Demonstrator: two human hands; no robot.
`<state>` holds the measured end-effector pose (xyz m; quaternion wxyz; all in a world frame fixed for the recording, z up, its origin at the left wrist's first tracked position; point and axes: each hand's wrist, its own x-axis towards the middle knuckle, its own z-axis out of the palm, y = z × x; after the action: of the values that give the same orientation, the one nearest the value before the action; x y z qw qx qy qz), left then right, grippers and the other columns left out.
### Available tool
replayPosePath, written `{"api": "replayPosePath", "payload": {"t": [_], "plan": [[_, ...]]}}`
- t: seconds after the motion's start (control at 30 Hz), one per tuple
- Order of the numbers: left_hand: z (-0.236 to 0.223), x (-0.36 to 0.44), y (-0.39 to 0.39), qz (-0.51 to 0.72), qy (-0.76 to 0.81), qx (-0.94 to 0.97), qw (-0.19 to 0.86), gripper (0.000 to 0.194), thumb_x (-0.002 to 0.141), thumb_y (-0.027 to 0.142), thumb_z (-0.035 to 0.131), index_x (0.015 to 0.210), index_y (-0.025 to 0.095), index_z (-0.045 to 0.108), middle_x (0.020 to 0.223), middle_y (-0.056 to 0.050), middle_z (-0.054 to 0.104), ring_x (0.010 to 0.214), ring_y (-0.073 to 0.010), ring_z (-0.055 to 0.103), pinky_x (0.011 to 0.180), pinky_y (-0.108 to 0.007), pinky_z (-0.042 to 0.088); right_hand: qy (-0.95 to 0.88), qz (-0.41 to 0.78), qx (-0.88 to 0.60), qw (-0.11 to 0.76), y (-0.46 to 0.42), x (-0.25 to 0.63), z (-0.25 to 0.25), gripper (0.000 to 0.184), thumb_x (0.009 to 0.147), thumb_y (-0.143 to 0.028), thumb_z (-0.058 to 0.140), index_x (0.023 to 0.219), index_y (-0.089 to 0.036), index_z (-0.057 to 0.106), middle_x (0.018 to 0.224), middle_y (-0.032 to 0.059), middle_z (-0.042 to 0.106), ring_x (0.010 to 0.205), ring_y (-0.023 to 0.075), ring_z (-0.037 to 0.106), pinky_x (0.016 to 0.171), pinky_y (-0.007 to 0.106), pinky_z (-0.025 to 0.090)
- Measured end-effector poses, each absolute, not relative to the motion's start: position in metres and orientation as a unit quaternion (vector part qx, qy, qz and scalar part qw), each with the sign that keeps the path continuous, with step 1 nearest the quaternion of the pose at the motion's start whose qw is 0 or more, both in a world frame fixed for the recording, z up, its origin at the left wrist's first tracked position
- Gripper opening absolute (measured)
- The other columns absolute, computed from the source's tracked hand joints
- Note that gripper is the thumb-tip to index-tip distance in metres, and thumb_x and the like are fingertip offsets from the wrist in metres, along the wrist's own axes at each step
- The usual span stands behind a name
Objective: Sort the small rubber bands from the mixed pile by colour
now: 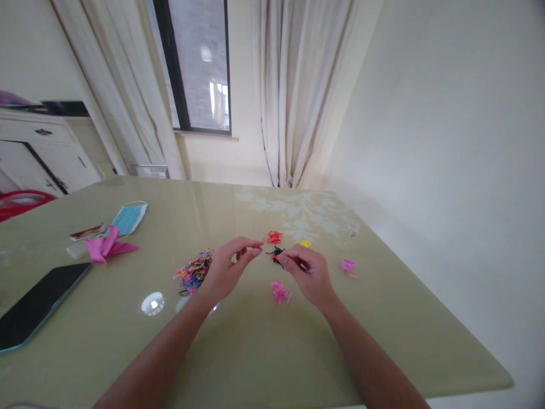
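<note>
My left hand (226, 267) hovers above the table beside a mixed pile of small coloured rubber bands (195, 271), partly covering it. Its thumb and fingertips are pinched together; whatever is between them is too small to make out. Across from it, my right hand (310, 274) is closed in a pinch, with a bit of red rubber band (276, 257) showing at the fingertips. Just beyond those fingertips lies a small heap of black bands (276, 250). Red bands (275, 236) sit farther back, yellow bands (305, 243) peek out behind my right hand, and pink bands (280, 292) lie nearer to me.
A pink rolled strip (348, 265) lies to the right. On the left are a dark phone (40, 304), a pink folded-paper figure (106, 246) and a blue face mask (129, 218). A clear shiny disc (152, 304) rests near the pile. The wall (460, 170) borders the table's right side.
</note>
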<state>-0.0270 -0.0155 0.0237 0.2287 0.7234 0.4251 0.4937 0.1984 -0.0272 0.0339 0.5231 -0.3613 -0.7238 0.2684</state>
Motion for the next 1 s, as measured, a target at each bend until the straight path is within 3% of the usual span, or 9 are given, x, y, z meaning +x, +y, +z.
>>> {"api": "replayPosePath", "payload": {"t": [0.1, 0.17, 0.23, 0.3, 0.37, 0.5, 0.6, 0.83, 1.0], "plan": [[0.016, -0.049, 0.0, 0.385, 0.572, 0.707, 0.155, 0.031, 0.101, 0.038, 0.055, 0.109, 0.02, 0.079, 0.103, -0.009, 0.079, 0.083, -0.0217, 0.068, 0.081, -0.034, 0.053, -0.711, 0.25, -0.384, 0.534, -0.02, 0.203, 0.03, 0.025, 0.096, -0.038, 0.07, 0.083, -0.019, 0.079, 0.067, 0.001, 0.066, 0.058, 0.0136, 0.054, 0.056, 0.026, 0.04], [0.009, -0.063, 0.006, 0.254, 0.659, 0.706, 0.058, 0.031, 0.1, 0.033, 0.055, 0.113, 0.019, 0.079, 0.118, -0.013, 0.076, 0.106, -0.0298, 0.067, 0.095, -0.042, 0.051, -0.713, 0.221, -0.41, 0.523, -0.013, 0.207, 0.027, 0.025, 0.096, -0.039, 0.068, 0.085, -0.019, 0.079, 0.069, 0.0018, 0.069, 0.059, 0.0146, 0.056, 0.058, 0.027, 0.042], [0.002, -0.073, 0.008, 0.142, 0.706, 0.693, 0.007, 0.031, 0.098, 0.032, 0.056, 0.114, 0.018, 0.079, 0.126, -0.017, 0.073, 0.12, -0.0372, 0.062, 0.099, -0.05, 0.048, -0.727, 0.179, -0.456, 0.481, -0.003, 0.21, 0.024, 0.026, 0.097, -0.037, 0.065, 0.087, -0.019, 0.079, 0.074, 0.0034, 0.073, 0.063, 0.0157, 0.06, 0.061, 0.027, 0.045], [-0.003, -0.078, 0.009, 0.095, 0.719, 0.689, 0.003, 0.03, 0.096, 0.031, 0.057, 0.111, 0.018, 0.079, 0.124, -0.018, 0.072, 0.12, -0.0393, 0.062, 0.097, -0.052, 0.049, -0.743, 0.133, -0.519, 0.4, 0.01, 0.211, 0.023, 0.025, 0.099, -0.034, 0.062, 0.091, -0.019, 0.08, 0.081, 0.005, 0.076, 0.068, 0.0168, 0.064, 0.066, 0.027, 0.047], [-0.006, -0.079, 0.01, 0.093, 0.716, 0.691, 0.014, 0.029, 0.096, 0.028, 0.054, 0.106, 0.018, 0.08, 0.117, -0.018, 0.074, 0.113, -0.0366, 0.066, 0.095, -0.048, 0.05, -0.748, 0.103, -0.573, 0.319, 0.025, 0.209, 0.022, 0.023, 0.098, -0.031, 0.062, 0.091, -0.02, 0.081, 0.085, 0.0057, 0.079, 0.073, 0.0181, 0.067, 0.07, 0.028, 0.047], [-0.007, -0.079, 0.015, 0.103, 0.716, 0.69, 0.026, 0.03, 0.096, 0.02, 0.05, 0.1, 0.019, 0.079, 0.107, -0.016, 0.077, 0.103, -0.0298, 0.07, 0.091, -0.04, 0.05, -0.736, 0.087, -0.618, 0.262, 0.054, 0.196, 0.018, 0.022, 0.095, -0.025, 0.064, 0.084, -0.019, 0.081, 0.084, 0.0091, 0.08, 0.075, 0.0214, 0.069, 0.068, 0.029, 0.046], [-0.007, -0.08, 0.016, 0.122, 0.716, 0.686, 0.032, 0.027, 0.094, 0.019, 0.052, 0.095, 0.019, 0.079, 0.103, -0.016, 0.077, 0.099, -0.0301, 0.071, 0.088, -0.04, 0.05, -0.726, 0.079, -0.643, 0.233, 0.071, 0.183, 0.014, 0.024, 0.095, -0.027, 0.065, 0.081, -0.018, 0.081, 0.085, 0.0136, 0.08, 0.077, 0.024, 0.071, 0.067, 0.03, 0.046], [-0.009, -0.08, 0.015, 0.208, 0.713, 0.667, 0.06, 0.021, 0.091, 0.02, 0.056, 0.088, 0.019, 0.077, 0.097, -0.015, 0.077, 0.098, -0.0301, 0.07, 0.09, -0.042, 0.05, -0.712, 0.063, -0.658, 0.235, 0.069, 0.18, 0.013, 0.027, 0.098, -0.032, 0.064, 0.085, -0.017, 0.082, 0.087, 0.0151, 0.08, 0.078, 0.0246, 0.072, 0.067, 0.03, 0.046], [-0.002, -0.077, 0.02, 0.301, 0.668, 0.67, 0.121, 0.015, 0.088, 0.026, 0.064, 0.084, 0.019, 0.077, 0.1, -0.015, 0.077, 0.094, -0.0297, 0.071, 0.092, -0.044, 0.053, -0.744, 0.064, -0.605, 0.278, 0.031, 0.192, 0.012, 0.027, 0.099, -0.033, 0.062, 0.084, -0.02, 0.08, 0.082, 0.0076, 0.077, 0.073, 0.0198, 0.067, 0.066, 0.027, 0.043]]}}
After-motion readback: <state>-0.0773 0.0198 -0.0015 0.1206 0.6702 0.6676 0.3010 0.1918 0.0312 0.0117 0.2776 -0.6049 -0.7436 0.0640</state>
